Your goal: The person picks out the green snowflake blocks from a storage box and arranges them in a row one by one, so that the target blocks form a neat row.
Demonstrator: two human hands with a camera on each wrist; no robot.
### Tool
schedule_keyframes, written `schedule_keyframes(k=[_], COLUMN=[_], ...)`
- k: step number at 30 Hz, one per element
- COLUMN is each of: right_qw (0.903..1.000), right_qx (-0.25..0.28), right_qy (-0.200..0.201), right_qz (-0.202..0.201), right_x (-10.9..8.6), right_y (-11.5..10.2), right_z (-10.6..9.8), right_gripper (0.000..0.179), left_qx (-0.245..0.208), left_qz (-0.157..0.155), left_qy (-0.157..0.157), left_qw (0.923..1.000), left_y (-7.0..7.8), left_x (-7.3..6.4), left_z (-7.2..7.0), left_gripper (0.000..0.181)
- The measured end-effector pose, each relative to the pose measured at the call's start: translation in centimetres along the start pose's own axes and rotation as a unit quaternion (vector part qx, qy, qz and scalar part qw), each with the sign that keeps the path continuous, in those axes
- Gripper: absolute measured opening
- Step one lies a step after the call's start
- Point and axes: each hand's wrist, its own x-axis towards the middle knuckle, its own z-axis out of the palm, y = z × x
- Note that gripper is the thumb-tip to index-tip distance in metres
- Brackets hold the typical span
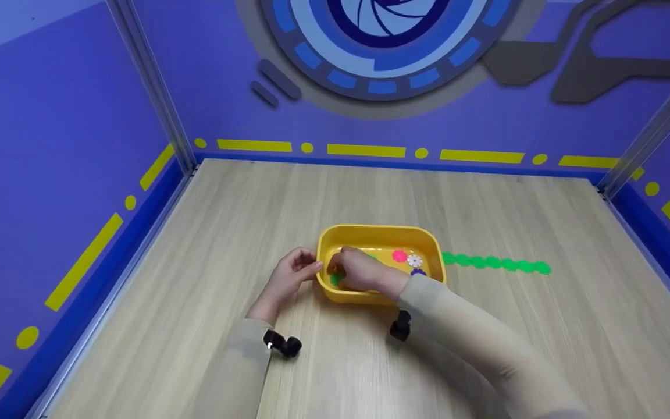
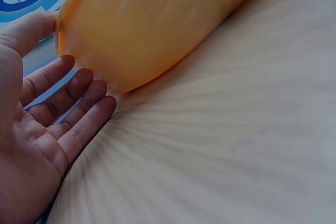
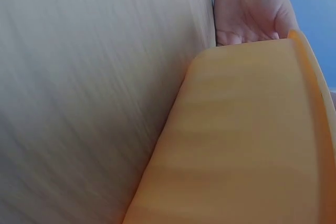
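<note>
Blue-purple wall panels (image 1: 61,116) on three sides, yellow dashes and dots low down, round emblem (image 1: 381,87) on the back one, well beyond the fingertips. Light wood-grain table (image 1: 242,233) under both hands.

Yellow bin (image 1: 358,297) upright on the table, between and under the fingers. Left hand (image 1: 291,276) at the bin's left end — thumb tip at the rim, other fingers extended, slightly bent, tips against the outside of the end wall. Right hand (image 1: 361,270) reaches over the near side into the bin, fingers curled down toward the left end. Green piece (image 1: 336,280) right below those fingers; can't tell if they pinch it or only touch it, tips are hidden.

Also in the bin, to the right of the right fingers: pink piece (image 1: 399,256), white flower piece (image 1: 414,261) beside it, and a purple piece (image 1: 418,272) nearer the sleeve, partly covered. Green chain (image 1: 498,263) of scalloped discs lies on the table outside the bin's right end, well apart from both sets of fingers — roughly straight, running off to the right.
</note>
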Motion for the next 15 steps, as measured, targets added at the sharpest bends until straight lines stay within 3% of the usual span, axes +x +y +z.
schedule_keyframes(k=[15], right_qw=[0.9996], right_qx=[-0.003], right_qy=[0.019], right_qz=[-0.019], right_x=[-0.62], right_y=[0.35], right_z=[-0.21], right_gripper=[0.024], left_qx=[-0.016], left_qz=[0.001], left_qy=[0.001], left_qw=[0.9999], left_y=[0.2], left_x=[-0.11], left_z=[0.13], left_gripper=[0.029])
